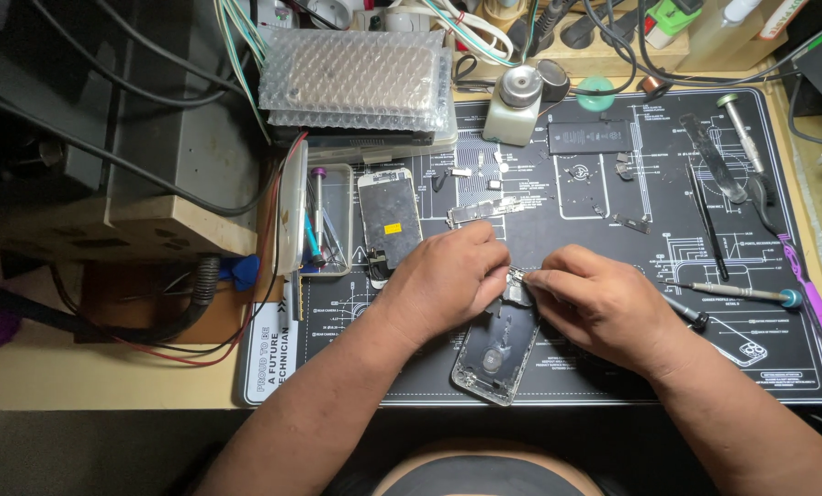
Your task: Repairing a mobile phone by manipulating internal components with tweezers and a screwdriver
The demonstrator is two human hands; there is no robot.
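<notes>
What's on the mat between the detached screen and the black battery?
Head view: a long metal shield plate lies on the mat between the detached screen and the black battery, with a few small loose parts above it.

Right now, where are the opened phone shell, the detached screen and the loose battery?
Opened phone shell (pixel 495 360), head view, bare inner floor.
Detached screen (pixel 390 219), head view, middle of its back.
Loose battery (pixel 588 137), head view, centre of its black face.

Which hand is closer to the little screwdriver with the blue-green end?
Right. The right hand sits just left of the screwdriver, not touching it. The left hand is farther left, beyond the opened phone.
</notes>
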